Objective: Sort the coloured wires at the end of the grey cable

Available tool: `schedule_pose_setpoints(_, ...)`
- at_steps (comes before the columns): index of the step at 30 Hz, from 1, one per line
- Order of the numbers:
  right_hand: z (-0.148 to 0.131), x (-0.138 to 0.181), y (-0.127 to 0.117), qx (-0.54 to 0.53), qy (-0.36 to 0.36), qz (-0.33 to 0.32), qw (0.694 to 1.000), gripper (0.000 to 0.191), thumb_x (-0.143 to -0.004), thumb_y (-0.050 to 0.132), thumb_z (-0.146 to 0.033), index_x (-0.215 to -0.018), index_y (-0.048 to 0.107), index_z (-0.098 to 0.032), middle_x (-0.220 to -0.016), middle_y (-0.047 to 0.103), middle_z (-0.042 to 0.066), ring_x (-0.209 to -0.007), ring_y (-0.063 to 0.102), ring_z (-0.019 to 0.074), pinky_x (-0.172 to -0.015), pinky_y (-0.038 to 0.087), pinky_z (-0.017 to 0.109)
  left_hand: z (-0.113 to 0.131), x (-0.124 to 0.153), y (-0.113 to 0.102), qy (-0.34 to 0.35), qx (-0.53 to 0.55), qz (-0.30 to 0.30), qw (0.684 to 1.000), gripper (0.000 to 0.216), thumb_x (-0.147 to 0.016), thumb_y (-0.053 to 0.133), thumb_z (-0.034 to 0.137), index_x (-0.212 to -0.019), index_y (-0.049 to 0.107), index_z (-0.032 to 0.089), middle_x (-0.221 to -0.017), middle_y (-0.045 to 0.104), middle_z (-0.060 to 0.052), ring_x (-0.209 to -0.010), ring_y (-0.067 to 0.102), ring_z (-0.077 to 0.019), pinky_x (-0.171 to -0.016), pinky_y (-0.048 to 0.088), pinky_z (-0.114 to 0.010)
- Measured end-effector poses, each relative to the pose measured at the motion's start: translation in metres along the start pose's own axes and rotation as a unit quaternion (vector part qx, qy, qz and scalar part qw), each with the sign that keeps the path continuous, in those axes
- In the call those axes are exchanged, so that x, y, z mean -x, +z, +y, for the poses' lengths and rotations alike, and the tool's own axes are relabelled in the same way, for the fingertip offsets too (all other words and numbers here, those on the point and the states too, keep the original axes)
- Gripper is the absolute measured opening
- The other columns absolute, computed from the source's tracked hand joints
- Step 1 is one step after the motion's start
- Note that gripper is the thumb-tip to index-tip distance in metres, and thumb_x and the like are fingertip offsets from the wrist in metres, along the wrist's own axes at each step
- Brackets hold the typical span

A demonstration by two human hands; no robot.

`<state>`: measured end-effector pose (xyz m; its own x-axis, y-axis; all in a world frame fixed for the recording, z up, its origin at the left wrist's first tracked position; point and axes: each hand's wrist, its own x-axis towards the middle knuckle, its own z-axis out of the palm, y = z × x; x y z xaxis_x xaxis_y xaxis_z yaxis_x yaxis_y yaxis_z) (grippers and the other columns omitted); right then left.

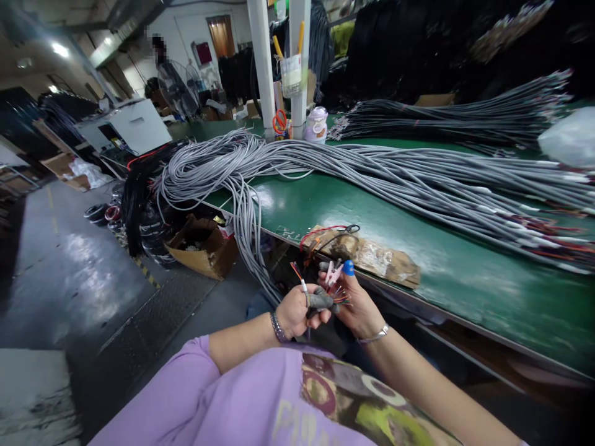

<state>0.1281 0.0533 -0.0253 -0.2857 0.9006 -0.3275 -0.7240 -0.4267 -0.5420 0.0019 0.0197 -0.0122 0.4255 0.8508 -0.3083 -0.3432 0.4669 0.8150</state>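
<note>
In front of my body, my left hand (pixel 297 311) is closed around a grey cable, with dark grey wrapping on a finger. A white-banded cable end (pixel 304 286) with thin coloured wires stands up from this hand. More thin stripped wires (pixel 343 298) fan out between the two hands. My right hand (pixel 360 306) curls close on the other side, a blue cover (pixel 348 267) on its thumb tip. Between its thumb and fingers is a small pale pink clip-like piece (pixel 331 273). The palm side of both hands is partly hidden.
Long grey cables (pixel 353 162) lie bundled across the green table (pixel 297 201), some hanging over its edge. A taped cardboard piece (pixel 383 259) lies at the near edge. Darker cables (pixel 446 118) lie behind. A cardboard box (pixel 204 251) stands below left; a person (pixel 171 83) is far back.
</note>
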Motion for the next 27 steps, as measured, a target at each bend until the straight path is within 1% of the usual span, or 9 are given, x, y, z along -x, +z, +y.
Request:
schedule_pose_setpoints(3, 0.000, 0.004, -0.001, 0.001, 0.002, -0.016, 1.000, 0.045, -0.071, 0.066, -0.064, -0.073, 0.068, -0.019, -0.068, 0.069, 0.003, -0.056, 0.061, 0.0139, -0.054, 0.052, 0.026, 0.004, 0.006, 0.002, 0.011, -0.015, 0.013, 1.000, 0.032, -0.061, 0.074, 0.039, -0.063, 0.054, 0.014, -0.046, 0.058, 0.000, -0.027, 0.040, -0.0059, -0.028, 0.020, -0.018)
schedule_pose_setpoints(7, -0.004, 0.011, -0.004, 0.018, 0.035, -0.047, 0.998, 0.053, -0.072, 0.061, -0.068, -0.084, 0.071, -0.018, -0.075, 0.070, 0.004, -0.056, 0.059, 0.0128, -0.052, 0.050, 0.025, 0.006, 0.020, 0.008, 0.005, -0.056, 0.016, 0.998, 0.034, -0.061, 0.075, 0.042, -0.063, 0.056, 0.014, -0.047, 0.059, 0.000, -0.027, 0.041, -0.0059, -0.028, 0.021, -0.018)
schedule_pose_setpoints(10, -0.008, 0.014, -0.002, 0.028, 0.034, -0.061, 0.997, 0.044, -0.075, 0.065, -0.061, -0.085, 0.071, -0.018, -0.076, 0.069, 0.003, -0.057, 0.058, 0.0118, -0.053, 0.049, 0.024, 0.005, 0.026, 0.013, 0.014, -0.075, 0.039, 0.996, 0.036, -0.061, 0.076, 0.043, -0.062, 0.055, 0.014, -0.048, 0.059, 0.000, -0.029, 0.042, -0.0057, -0.028, 0.021, -0.018)
schedule_pose_setpoints(12, -0.009, 0.015, 0.000, 0.047, 0.017, -0.059, 0.997, 0.035, -0.077, 0.067, -0.053, -0.085, 0.071, -0.019, -0.070, 0.066, 0.002, -0.056, 0.056, 0.0116, -0.053, 0.048, 0.023, 0.005, 0.027, 0.015, 0.028, -0.072, 0.060, 0.995, 0.037, -0.060, 0.076, 0.044, -0.063, 0.055, 0.014, -0.048, 0.059, 0.001, -0.029, 0.042, -0.0053, -0.029, 0.021, -0.018)
schedule_pose_setpoints(14, -0.008, 0.014, 0.000, 0.073, -0.008, -0.049, 0.996, 0.032, -0.078, 0.067, -0.050, -0.084, 0.071, -0.019, -0.063, 0.064, 0.000, -0.054, 0.055, 0.0117, -0.053, 0.047, 0.023, 0.005, 0.025, 0.017, 0.041, -0.059, 0.072, 0.995, 0.036, -0.061, 0.075, 0.044, -0.064, 0.055, 0.014, -0.049, 0.059, 0.001, -0.029, 0.042, -0.0052, -0.029, 0.020, -0.018)
schedule_pose_setpoints(19, -0.001, 0.008, -0.005, 0.149, -0.099, 0.005, 0.984, 0.046, -0.073, 0.065, -0.063, -0.079, 0.073, -0.018, -0.065, 0.067, 0.003, -0.058, 0.058, 0.0143, -0.053, 0.045, 0.025, 0.009, 0.021, 0.020, 0.046, -0.031, 0.085, 0.995, 0.034, -0.062, 0.074, 0.042, -0.062, 0.054, 0.014, -0.048, 0.058, 0.001, -0.028, 0.040, -0.0054, -0.029, 0.019, -0.018)
schedule_pose_setpoints(21, 0.000, 0.005, -0.005, 0.137, -0.077, 0.002, 0.988, 0.048, -0.072, 0.065, -0.065, -0.078, 0.073, -0.018, -0.065, 0.067, 0.003, -0.058, 0.058, 0.0147, -0.053, 0.046, 0.025, 0.009, 0.020, 0.020, 0.048, -0.030, 0.087, 0.995, 0.033, -0.062, 0.074, 0.041, -0.063, 0.055, 0.014, -0.048, 0.058, 0.000, -0.028, 0.040, -0.0054, -0.029, 0.019, -0.018)
schedule_pose_setpoints(24, -0.003, 0.002, -0.001, 0.072, -0.011, -0.022, 0.997, 0.046, -0.072, 0.066, -0.063, -0.076, 0.073, -0.018, -0.066, 0.068, 0.004, -0.057, 0.060, 0.0150, -0.053, 0.049, 0.027, 0.006, 0.018, 0.018, 0.052, -0.031, 0.086, 0.994, 0.031, -0.064, 0.072, 0.040, -0.065, 0.056, 0.014, -0.048, 0.058, 0.000, -0.029, 0.040, -0.0054, -0.030, 0.019, -0.018)
schedule_pose_setpoints(27, -0.005, 0.001, 0.002, 0.033, 0.006, -0.026, 0.999, 0.039, -0.071, 0.070, -0.058, -0.076, 0.072, -0.019, -0.067, 0.070, 0.002, -0.057, 0.061, 0.0147, -0.055, 0.051, 0.027, 0.004, 0.016, 0.016, 0.050, -0.035, 0.085, 0.994, 0.030, -0.065, 0.071, 0.040, -0.065, 0.055, 0.014, -0.048, 0.058, 0.001, -0.029, 0.040, -0.0053, -0.030, 0.018, -0.018)
